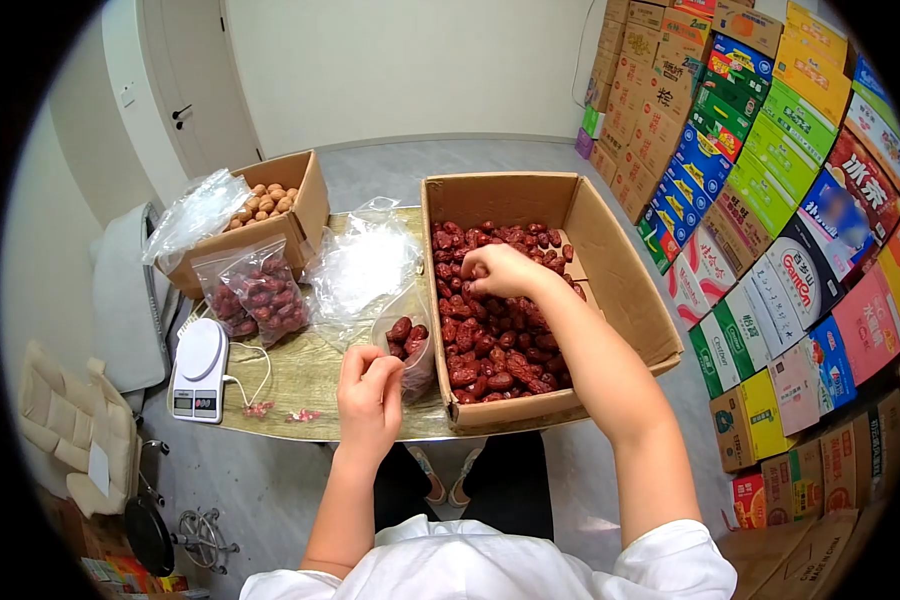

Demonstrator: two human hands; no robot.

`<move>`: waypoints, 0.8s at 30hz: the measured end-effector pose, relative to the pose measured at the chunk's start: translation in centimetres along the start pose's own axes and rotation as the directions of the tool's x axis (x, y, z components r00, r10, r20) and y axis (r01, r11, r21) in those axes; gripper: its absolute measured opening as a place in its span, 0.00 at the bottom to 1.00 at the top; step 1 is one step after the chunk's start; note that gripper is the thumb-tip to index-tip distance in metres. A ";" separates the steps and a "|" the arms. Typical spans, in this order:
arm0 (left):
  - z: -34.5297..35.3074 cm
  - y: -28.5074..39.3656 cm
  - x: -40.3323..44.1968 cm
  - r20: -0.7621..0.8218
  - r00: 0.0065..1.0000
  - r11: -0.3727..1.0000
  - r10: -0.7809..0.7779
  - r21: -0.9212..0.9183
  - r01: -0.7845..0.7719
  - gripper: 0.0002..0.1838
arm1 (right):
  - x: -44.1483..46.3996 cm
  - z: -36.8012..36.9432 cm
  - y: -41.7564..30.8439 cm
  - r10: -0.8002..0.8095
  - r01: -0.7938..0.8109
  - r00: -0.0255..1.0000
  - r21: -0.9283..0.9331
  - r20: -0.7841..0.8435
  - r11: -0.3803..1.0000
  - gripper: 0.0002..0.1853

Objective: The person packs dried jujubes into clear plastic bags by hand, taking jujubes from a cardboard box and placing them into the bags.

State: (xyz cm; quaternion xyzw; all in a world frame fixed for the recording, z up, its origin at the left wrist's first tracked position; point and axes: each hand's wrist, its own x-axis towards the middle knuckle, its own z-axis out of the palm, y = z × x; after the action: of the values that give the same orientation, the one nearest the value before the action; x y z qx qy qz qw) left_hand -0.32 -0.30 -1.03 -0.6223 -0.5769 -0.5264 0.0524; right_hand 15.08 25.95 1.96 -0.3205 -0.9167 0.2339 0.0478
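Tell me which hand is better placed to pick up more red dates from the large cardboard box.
The right hand, I'd judge: it is inside the large cardboard box, at the red dates. The left hand is outside, at the clear bag.

Dates [500, 362]: glossy, wrinkled skins. Held bag [418, 376]: clear, thin plastic. Date box [620, 275]: matt cardboard. Scale [196, 375]: smooth plastic. Surface [300, 380]: wood-grained. Walnuts [266, 203]: matt, rough shells.

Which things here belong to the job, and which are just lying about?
Likely the job's:
- wrinkled dark-red dates
- large open brown cardboard box
- clear plastic bag at left hand
- date-filled clear bags
- white digital scale

Seemingly lying about:
- round tan walnuts
- beige padded chair
- stacked multicoloured cardboard cartons
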 end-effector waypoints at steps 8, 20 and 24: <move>0.0 0.1 0.0 0.001 1.000 1.000 -0.008 0.003 0.008 0.07 | 0.5 2.6 -0.9 -0.052 0.069 0.992 -0.153 0.113 0.986 0.22; -0.1 0.0 -0.1 0.005 1.000 1.000 -0.024 -0.007 0.024 0.06 | 1.2 3.9 -1.2 0.072 -0.025 0.992 -0.407 0.100 0.913 0.20; 0.0 0.1 0.0 0.003 1.000 1.000 -0.014 0.000 0.014 0.06 | 1.2 3.4 -0.6 0.220 -0.144 0.961 -0.381 0.166 0.913 0.22</move>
State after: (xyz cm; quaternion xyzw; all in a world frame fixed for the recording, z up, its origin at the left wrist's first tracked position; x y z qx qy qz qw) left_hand -0.29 -0.35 -0.97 -0.6189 -0.5815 -0.5259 0.0479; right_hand 12.96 24.91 -0.82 -0.3822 -0.9101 0.0946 -0.1293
